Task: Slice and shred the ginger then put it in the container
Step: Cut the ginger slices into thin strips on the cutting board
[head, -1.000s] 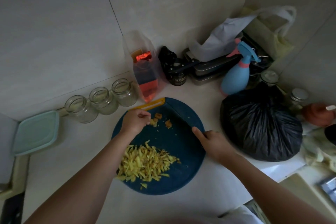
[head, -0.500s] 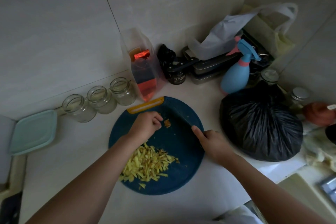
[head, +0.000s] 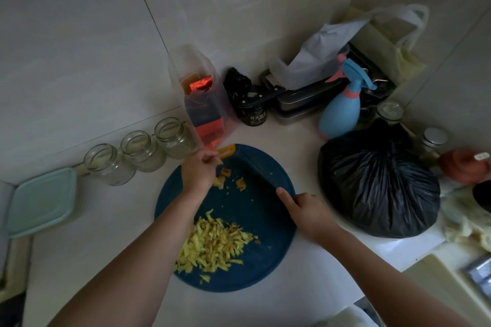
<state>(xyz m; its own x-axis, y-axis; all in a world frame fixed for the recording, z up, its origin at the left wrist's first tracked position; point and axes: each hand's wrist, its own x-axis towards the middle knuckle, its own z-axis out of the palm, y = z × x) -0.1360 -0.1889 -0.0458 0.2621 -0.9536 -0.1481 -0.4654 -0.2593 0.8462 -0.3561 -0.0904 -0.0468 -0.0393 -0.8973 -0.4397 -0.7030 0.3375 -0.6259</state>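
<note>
A round dark blue cutting board (head: 265,255) lies on the white counter. A pile of yellow shredded ginger (head: 215,243) sits on its near left part. A few small ginger slices (head: 231,180) lie near the far edge. My left hand (head: 198,170) hovers at the far left of the board beside those slices, fingers curled; whether it pinches a piece I cannot tell. My right hand (head: 309,211) grips the handle of a dark knife (head: 259,171), whose blade runs diagonally over the board's far right part, index finger along its spine.
Three open glass jars (head: 138,152) line the wall left of the board. A pale green lidded container (head: 39,202) sits at far left. A black plastic bag (head: 377,183), a blue spray bottle (head: 341,111) and other clutter crowd the right corner.
My left hand moved back toward the board's far left edge, uncovering the small ginger slices. The right hand and the knife stayed almost still.
</note>
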